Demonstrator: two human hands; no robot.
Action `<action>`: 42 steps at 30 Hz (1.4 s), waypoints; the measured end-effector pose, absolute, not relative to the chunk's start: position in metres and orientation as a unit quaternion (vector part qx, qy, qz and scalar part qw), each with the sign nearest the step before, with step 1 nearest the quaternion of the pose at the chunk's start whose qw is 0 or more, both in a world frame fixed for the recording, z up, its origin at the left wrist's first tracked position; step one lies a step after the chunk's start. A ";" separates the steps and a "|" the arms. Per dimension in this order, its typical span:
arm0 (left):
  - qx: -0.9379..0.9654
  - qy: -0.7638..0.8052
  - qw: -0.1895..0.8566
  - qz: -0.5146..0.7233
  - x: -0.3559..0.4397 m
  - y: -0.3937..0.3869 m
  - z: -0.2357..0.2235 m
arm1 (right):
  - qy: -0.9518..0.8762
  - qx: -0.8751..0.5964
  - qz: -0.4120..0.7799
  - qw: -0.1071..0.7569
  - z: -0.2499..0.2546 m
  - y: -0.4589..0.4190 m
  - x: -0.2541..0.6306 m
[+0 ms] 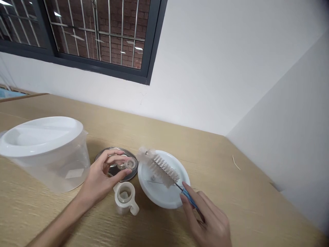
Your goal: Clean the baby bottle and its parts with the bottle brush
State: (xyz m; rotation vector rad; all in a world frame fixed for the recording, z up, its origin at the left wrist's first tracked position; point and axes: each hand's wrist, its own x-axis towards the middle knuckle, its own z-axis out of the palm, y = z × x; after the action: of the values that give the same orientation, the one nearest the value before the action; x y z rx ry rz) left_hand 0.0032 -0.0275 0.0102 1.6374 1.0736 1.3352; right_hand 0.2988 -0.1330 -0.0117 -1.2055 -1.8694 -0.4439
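My right hand (209,219) is closed round the blue handle of a bottle brush (164,168), whose white bristles slant up to the left over a white bowl (183,171). Between the thumb and fingers of my left hand (102,178) is a small clear round piece with a ringed opening (131,164). The brush tip is near this piece, with a small gap between them. Under my left hand lies a round shiny metal plate (113,149), partly hidden. Just below stands a small whitish cup with a hooked handle (124,199), its open top facing up.
A large translucent tub (59,171) with a white lid stands at the left. A thin pale strip (235,162) lies on the wooden table (252,206) at the right. Behind are a white wall (200,68) and a barred window (102,31).
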 end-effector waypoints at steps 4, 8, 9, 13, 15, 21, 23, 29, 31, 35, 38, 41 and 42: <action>0.652 0.438 0.342 0.516 0.001 -0.028 0.005 | -0.756 -0.468 -0.184 0.419 -0.010 -0.134 0.297; 0.659 0.449 0.332 0.503 -0.001 -0.027 0.000 | -0.766 -0.458 -0.199 0.405 -0.010 -0.134 0.295; 0.660 0.451 0.329 0.503 -0.001 -0.028 -0.001 | -0.767 -0.456 -0.210 0.400 -0.010 -0.134 0.294; 0.659 0.453 0.328 0.503 0.001 -0.029 0.001 | -0.771 -0.450 -0.262 0.367 -0.006 -0.135 0.297; 0.655 0.453 0.334 0.504 0.002 -0.030 0.004 | -0.767 -0.448 -0.295 0.353 -0.003 -0.136 0.299; 0.638 0.457 0.342 0.516 0.003 -0.031 0.008 | -0.733 -0.470 -0.324 0.370 0.000 -0.135 0.303; 0.636 0.458 0.346 0.516 0.003 -0.030 0.007 | -0.728 -0.476 -0.285 0.404 -0.002 -0.135 0.300; 0.625 0.453 0.370 0.517 0.004 -0.029 0.009 | -0.767 -0.451 -0.195 0.413 -0.006 -0.134 0.294; 0.617 0.450 0.384 0.519 0.005 -0.031 0.012 | -0.763 -0.459 -0.224 0.397 -0.008 -0.132 0.297; 0.603 0.438 0.403 0.531 0.006 -0.033 0.020 | -0.731 -0.495 -0.252 0.397 -0.012 -0.132 0.305; 0.606 0.433 0.397 0.536 0.006 -0.032 0.022 | -0.722 -0.503 -0.221 0.420 -0.012 -0.133 0.304; 0.611 0.439 0.382 0.536 0.006 -0.031 0.020 | -0.722 -0.493 -0.200 0.441 -0.010 -0.134 0.299; 0.613 0.441 0.376 0.537 0.005 -0.031 0.019 | -0.726 -0.488 -0.195 0.443 -0.009 -0.134 0.297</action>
State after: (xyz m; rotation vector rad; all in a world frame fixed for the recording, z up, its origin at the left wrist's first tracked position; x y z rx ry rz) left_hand 0.0053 -0.0311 0.0186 1.5686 1.1274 1.3723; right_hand 0.2968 -0.1344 -0.0086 -1.2104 -1.8007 -0.4842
